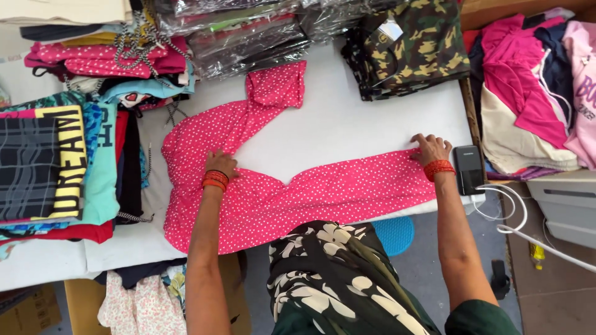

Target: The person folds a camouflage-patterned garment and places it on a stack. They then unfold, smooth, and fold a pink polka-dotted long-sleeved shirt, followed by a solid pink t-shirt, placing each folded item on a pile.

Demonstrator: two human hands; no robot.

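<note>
1. The left hand point(220, 163) lies flat and open, palm down on the pink garment point(279, 192), pressing the fabric near where a sleeve bends away. It isn't gripping anything.
2. The right hand point(429, 149) is also open, fingertips pushed down on the far end of the same garment, right at its top edge. Nothing is held.
3. The garment is spread across the white table point(347, 124) between both hands, pink with small white dots.
4. Just right of the right hand sits a black phone point(469, 169), with a white cable point(515, 214) below it.
5. Left of the left hand is a stack of folded clothes point(56, 167). Beyond the right hand lies a camo pile point(416, 46).
</note>
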